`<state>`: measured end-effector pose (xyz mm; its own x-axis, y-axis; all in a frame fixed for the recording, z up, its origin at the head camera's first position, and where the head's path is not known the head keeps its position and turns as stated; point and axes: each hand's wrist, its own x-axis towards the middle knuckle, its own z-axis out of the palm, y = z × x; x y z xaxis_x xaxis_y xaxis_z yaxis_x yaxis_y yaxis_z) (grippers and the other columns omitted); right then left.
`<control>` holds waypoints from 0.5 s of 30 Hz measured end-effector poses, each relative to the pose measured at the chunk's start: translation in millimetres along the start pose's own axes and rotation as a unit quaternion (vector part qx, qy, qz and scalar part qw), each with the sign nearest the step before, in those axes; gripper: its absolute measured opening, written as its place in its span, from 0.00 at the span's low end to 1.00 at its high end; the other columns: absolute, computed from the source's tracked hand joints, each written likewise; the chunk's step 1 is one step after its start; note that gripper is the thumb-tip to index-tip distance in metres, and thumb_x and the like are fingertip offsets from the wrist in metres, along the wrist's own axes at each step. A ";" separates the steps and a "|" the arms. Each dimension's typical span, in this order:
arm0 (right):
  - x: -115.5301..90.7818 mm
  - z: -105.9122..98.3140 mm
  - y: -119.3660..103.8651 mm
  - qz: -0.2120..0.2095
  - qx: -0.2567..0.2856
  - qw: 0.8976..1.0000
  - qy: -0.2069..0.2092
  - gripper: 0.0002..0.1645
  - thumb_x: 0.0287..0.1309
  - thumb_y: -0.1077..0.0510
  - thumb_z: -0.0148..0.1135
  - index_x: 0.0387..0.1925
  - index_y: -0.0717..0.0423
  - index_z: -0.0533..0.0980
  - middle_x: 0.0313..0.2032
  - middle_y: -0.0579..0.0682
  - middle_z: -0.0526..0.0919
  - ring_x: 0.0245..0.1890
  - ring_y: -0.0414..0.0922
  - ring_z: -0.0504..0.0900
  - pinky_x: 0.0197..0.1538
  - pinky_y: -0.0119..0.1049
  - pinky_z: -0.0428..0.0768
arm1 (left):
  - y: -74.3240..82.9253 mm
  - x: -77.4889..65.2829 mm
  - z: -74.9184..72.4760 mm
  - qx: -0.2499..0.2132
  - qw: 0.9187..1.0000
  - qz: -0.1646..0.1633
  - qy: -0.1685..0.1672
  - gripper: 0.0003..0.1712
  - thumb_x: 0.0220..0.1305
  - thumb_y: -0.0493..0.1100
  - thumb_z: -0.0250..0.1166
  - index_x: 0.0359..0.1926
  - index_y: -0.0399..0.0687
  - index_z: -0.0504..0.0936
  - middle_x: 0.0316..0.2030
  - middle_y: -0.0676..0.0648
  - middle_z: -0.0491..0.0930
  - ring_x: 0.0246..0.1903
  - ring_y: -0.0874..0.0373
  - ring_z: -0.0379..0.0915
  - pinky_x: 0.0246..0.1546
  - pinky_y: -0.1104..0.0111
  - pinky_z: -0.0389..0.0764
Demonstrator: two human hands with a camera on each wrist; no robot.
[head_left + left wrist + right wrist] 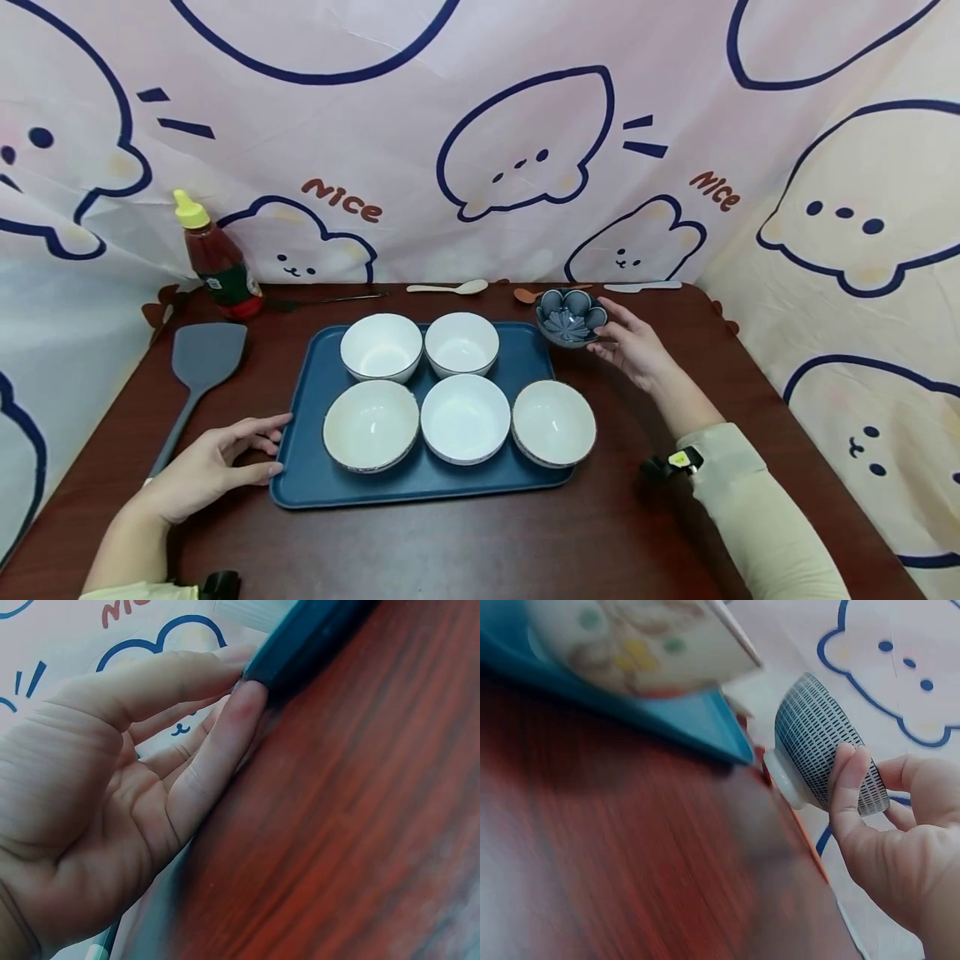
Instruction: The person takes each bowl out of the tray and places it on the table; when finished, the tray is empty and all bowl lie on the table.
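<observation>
- Right hand (632, 345): grip clamped on rim of dark bowl (566, 322), right of frame centre, by upper-right corner of blue tray (302, 467).
- Left hand (213, 464): grip pinching tray's left edge — steady, no lifting, suits best.
- Bowl wants level handling — clear of white bowls (465, 419).

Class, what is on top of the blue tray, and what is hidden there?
Five pale bowls stand on the blue tray, two behind and three in front. The tray's surface directly beneath them is covered and cannot be seen.
</observation>
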<state>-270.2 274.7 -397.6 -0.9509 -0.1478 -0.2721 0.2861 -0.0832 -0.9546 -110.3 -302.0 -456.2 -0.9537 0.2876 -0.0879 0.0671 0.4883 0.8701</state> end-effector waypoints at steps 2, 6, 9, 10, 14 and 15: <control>2.2 -5.4 -1.5 0.004 0.000 1.000 0.010 0.40 0.71 0.67 0.46 0.79 0.43 0.51 0.47 0.55 0.67 0.32 0.42 0.84 0.41 0.29 0.84 | -0.4 0.1 1.5 0.003 1.000 0.006 0.001 0.36 0.63 0.43 0.71 0.70 0.40 0.69 0.51 0.39 0.76 0.44 0.69 0.76 0.39 0.73 0.83; 7.5 -10.5 -0.8 0.013 0.011 1.000 0.023 0.40 0.72 0.67 0.45 0.79 0.44 0.48 0.49 0.53 0.65 0.32 0.42 0.84 0.41 0.29 0.84 | -0.9 0.0 1.8 0.007 1.000 0.005 0.003 0.36 0.63 0.43 0.71 0.69 0.41 0.70 0.50 0.39 0.75 0.43 0.67 0.75 0.38 0.72 0.83; 12.0 -9.5 2.1 0.027 0.024 0.999 0.028 0.41 0.71 0.67 0.45 0.79 0.43 0.48 0.51 0.52 0.65 0.32 0.42 0.84 0.41 0.29 0.83 | -0.1 -1.5 1.3 0.008 1.000 0.000 0.005 0.36 0.63 0.43 0.71 0.69 0.41 0.70 0.50 0.39 0.75 0.43 0.67 0.75 0.37 0.71 0.83; 13.3 -9.0 3.2 0.031 0.026 0.999 0.030 0.41 0.71 0.67 0.45 0.79 0.42 0.48 0.51 0.52 0.64 0.32 0.42 0.84 0.40 0.29 0.83 | 0.2 -1.9 1.4 0.008 1.000 0.000 0.004 0.36 0.63 0.43 0.71 0.69 0.41 0.70 0.50 0.39 0.75 0.43 0.67 0.76 0.38 0.72 0.83; 16.8 -7.3 7.0 0.038 0.022 0.998 0.034 0.40 0.71 0.66 0.44 0.79 0.41 0.49 0.52 0.52 0.64 0.33 0.42 0.83 0.41 0.28 0.83 | 0.5 -2.7 2.2 0.019 1.000 0.008 0.009 0.36 0.63 0.44 0.71 0.69 0.41 0.70 0.49 0.40 0.76 0.43 0.67 0.76 0.40 0.74 0.82; 17.7 -6.9 7.9 0.036 0.021 0.999 0.032 0.40 0.72 0.66 0.44 0.79 0.41 0.49 0.52 0.52 0.64 0.33 0.42 0.83 0.41 0.28 0.83 | 0.3 -2.9 2.1 0.022 1.000 0.008 0.010 0.36 0.63 0.44 0.71 0.69 0.41 0.70 0.49 0.40 0.77 0.43 0.67 0.76 0.40 0.75 0.81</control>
<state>-285.6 278.2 -410.9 -0.9328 -0.0916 -0.3485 0.3576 -0.1162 -0.9266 -106.9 -301.0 -456.7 -0.9580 0.2796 -0.0631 0.0956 0.5195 0.8491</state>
